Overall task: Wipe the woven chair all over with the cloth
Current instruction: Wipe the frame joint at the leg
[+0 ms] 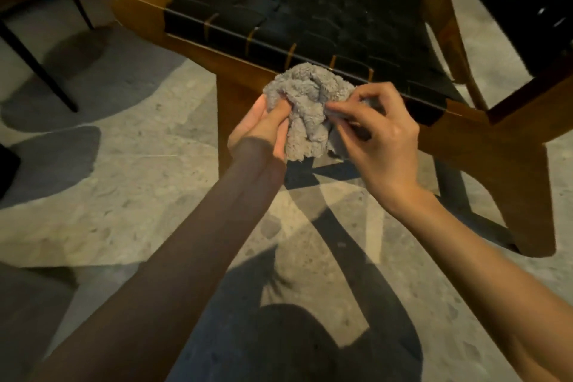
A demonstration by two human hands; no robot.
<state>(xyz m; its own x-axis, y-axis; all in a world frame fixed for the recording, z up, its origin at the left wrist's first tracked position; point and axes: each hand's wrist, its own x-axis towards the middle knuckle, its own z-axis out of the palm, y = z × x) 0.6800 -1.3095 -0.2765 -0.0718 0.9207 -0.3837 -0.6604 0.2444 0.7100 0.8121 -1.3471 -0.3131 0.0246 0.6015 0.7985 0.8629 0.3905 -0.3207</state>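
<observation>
The woven chair (pixel 310 15) has black straps over a brown wooden frame and fills the upper half of the head view. Its backrest rises at the far right. A crumpled grey fluffy cloth (pixel 307 105) hangs just in front of the seat's front rail. My left hand (pixel 263 127) grips the cloth from the left and below. My right hand (pixel 378 133) pinches its right edge between thumb and fingers. Both hands are held a little in front of the chair's front edge, above the floor.
A speckled stone floor (pixel 130 189) lies below with dark arm shadows across it. A second piece of furniture with thin black legs (pixel 34 62) stands at the far left. The chair's wide wooden leg (pixel 527 195) reaches the floor at the right.
</observation>
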